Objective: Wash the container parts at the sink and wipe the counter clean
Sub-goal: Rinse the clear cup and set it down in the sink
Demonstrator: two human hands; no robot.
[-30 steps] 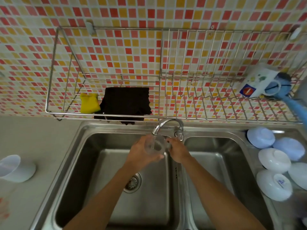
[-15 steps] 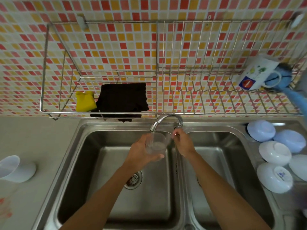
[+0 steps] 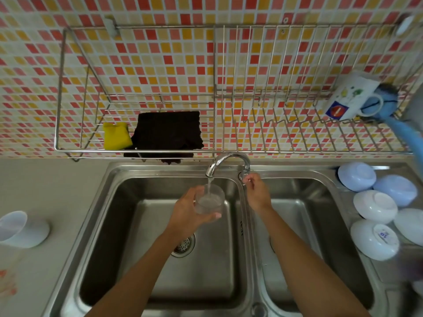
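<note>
My left hand (image 3: pixel 186 212) grips a clear round container (image 3: pixel 209 200) over the left basin of the steel sink (image 3: pixel 128 179). Water runs from the curved faucet (image 3: pixel 225 160) into the container. My right hand (image 3: pixel 257 192) is closed on the tap handle (image 3: pixel 243 176) at the faucet's base. A translucent white container part (image 3: pixel 21 228) lies on its side on the grey counter (image 3: pixel 50 186) at the left. A yellow sponge (image 3: pixel 116 135) and a dark cloth (image 3: pixel 168 133) rest on the wire wall rack (image 3: pixel 297 124).
Several white and pale blue bowls (image 3: pixel 375 205) sit upside down on the drainboard at the right. A printed mug (image 3: pixel 351 97) and a blue brush (image 3: pixel 399 124) lie at the rack's right end. An orange stain (image 3: pixel 6 284) marks the counter's lower left.
Water has started running into the container. My right hand moved from beside the container up to the tap handle.
</note>
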